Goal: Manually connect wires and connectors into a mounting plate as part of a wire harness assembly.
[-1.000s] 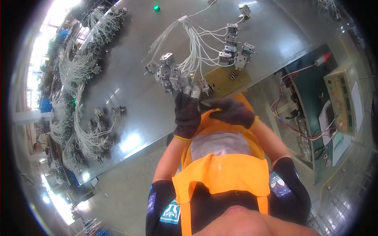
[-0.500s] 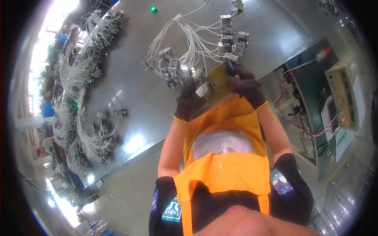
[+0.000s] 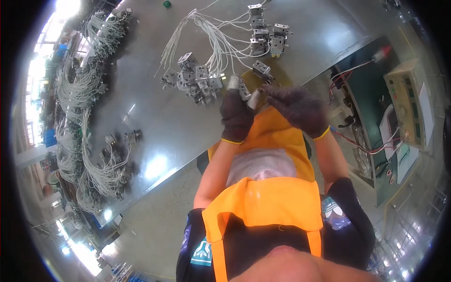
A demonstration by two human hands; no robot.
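My left hand (image 3: 236,115), in a dark glove with white-wrapped fingertips, is closed on a small metal box-shaped part (image 3: 244,91) on a white wire. Close on its right, my right hand (image 3: 299,109), also dark-gloved, has its fingers pressed together near the left thumb. Whatever those fingers hold is hidden. Another metal part (image 3: 262,70) lies just beyond my hands, beside a yellowish-brown plate (image 3: 282,79) on the table. White wires (image 3: 213,33) run in a bundle to a cluster of metal parts (image 3: 192,77) on the left and another cluster (image 3: 258,30) farther off.
Several more wire bundles (image 3: 77,89) line the left side of the grey metal table (image 3: 155,117). A smaller bundle (image 3: 105,167) lies nearer. At right stand a beige instrument box (image 3: 405,98) with red and white leads, and scissors (image 3: 389,175) on a green surface.
My right hand has left the metal part beyond it and drawn in toward my left hand, its fingers now together. Both hands have come closer to each other. The whole view has shifted slightly.
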